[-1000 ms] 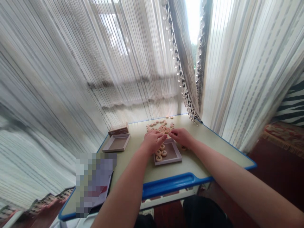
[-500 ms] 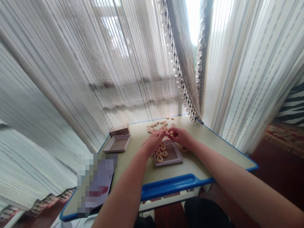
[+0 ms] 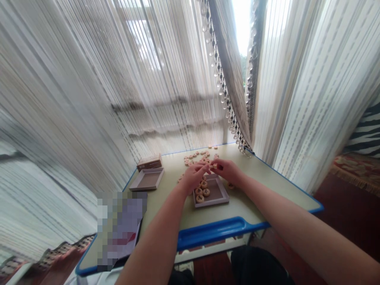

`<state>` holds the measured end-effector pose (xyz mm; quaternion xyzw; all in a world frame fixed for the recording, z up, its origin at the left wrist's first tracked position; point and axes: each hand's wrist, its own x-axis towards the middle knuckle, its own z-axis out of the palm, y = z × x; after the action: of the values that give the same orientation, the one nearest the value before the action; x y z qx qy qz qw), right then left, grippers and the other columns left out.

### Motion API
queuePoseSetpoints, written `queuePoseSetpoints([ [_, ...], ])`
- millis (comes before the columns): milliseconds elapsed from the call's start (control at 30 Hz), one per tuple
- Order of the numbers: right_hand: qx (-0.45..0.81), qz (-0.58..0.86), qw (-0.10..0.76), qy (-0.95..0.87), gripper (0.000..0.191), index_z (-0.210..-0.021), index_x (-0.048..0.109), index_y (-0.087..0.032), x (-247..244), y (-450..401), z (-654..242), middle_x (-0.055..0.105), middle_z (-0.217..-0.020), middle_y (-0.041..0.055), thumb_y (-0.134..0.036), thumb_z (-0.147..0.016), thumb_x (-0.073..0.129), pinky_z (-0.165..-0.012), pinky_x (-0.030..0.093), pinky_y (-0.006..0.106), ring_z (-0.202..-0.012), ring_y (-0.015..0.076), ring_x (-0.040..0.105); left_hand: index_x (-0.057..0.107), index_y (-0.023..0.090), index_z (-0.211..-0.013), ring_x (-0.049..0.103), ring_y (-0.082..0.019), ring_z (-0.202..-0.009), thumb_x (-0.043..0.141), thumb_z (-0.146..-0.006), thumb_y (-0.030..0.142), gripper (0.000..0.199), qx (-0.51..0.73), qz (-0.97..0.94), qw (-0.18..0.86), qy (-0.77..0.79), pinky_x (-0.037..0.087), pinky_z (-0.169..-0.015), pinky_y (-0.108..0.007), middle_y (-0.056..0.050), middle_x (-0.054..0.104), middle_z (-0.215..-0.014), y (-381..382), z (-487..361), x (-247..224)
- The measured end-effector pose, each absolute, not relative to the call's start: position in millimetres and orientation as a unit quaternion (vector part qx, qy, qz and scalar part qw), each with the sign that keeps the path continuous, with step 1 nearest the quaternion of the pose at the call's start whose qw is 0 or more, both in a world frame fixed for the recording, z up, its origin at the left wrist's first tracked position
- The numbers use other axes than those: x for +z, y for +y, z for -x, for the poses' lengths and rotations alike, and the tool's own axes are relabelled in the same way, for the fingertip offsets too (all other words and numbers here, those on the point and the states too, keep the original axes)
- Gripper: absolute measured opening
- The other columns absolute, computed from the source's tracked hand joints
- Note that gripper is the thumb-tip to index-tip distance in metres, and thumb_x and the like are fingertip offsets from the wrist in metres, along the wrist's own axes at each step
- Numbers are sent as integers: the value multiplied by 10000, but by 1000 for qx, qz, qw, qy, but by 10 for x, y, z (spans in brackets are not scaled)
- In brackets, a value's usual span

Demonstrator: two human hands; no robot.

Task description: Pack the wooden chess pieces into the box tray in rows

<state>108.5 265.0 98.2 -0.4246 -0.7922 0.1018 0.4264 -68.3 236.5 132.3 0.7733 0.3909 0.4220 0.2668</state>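
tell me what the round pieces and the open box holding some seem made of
Round pieces: probably smooth wood, going by their pale tan colour, though plastic is possible. Open box: likely matte cardboard, given its thin, straight-edged walls.

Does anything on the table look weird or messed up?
Yes, blocky squares blur most of the dark-edged thing at the left of the table, so I can't tell what it is. Also, one round piece sits alone just right of the shallow tray. I see nothing broken.
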Motion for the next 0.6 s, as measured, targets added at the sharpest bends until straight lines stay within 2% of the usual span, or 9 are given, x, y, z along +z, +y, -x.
queuePoseSetpoints([
  [67,100,421,432,-791,220,-882,628,-186,981,2656,-1089,459,-514,-51,-339,-740,556,-496,321,200,-471,83,388,668,155,-706,585,-183,-911,481,-775,434,343,445,-743,262,426,429,-854,-307,-54,664,-928,2396,699,1296],
  [167,105,408,445,-790,236,-897,628,-183,984,2648,-1089,453,-514,-53,-347,-744,554,-499,325,200,-473,82,386,653,142,-849,613,-182,-799,534,-731,459,359,448,-712,286,458,471,-750,-303,-56,679,-837,2439,726,1263],
  [267,111,398,454,-790,234,-890,629,-181,992,2628,-1082,440,-506,-54,-351,-752,546,-494,323,197,-469,80,381,653,141,-927,616,-188,-828,579,-696,464,404,422,-729,294,451,474,-746,-292,-65,683,-884,2446,738,1251],
  [600,119,400,447,-791,263,-897,654,-190,951,2651,-1065,465,-495,-44,-378,-741,557,-471,317,197,-464,83,396,688,174,-873,608,-169,-779,507,-745,493,389,367,-780,269,429,460,-711,-261,-16,688,-809,2375,725,1303],
])
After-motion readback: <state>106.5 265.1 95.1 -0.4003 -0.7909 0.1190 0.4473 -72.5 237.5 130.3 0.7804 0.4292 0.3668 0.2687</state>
